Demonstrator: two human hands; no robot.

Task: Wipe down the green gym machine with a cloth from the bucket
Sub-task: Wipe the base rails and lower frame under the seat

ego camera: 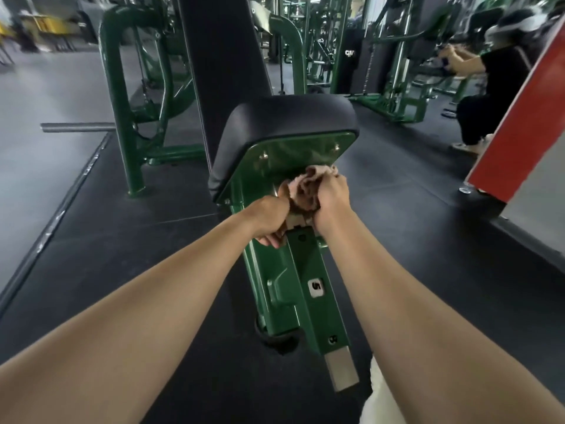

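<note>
While we lean over the machine: both our arms reach forward to the joint where the green post meets the green plate under the black seat pad.
Cloth: the brown-and-pink cloth is bunched between our two hands and lies against the top of the post, just below the plate.
Left hand: our left hand has its fingers curled round the lower end of the cloth, on the post's left edge.
Right hand: our right hand grips the upper bunch, fingers folded into the fabric; the tips are hidden, so we cannot tell how much of them meets the metal.
Which hand is nearer: the left sits lower and closer to us; the right is higher, nearer the plate.
Long axis: the post runs from the hands down toward us, past the numbered sticker, to the bare silver bar at its end.
Next move, as we judge it: the post lies on our side of the fingers, so the stroke would be a pull along that axis, the left hand leading.
Bucket: we do not see it.
Elsewhere: another person works at a machine far to the right.
</note>
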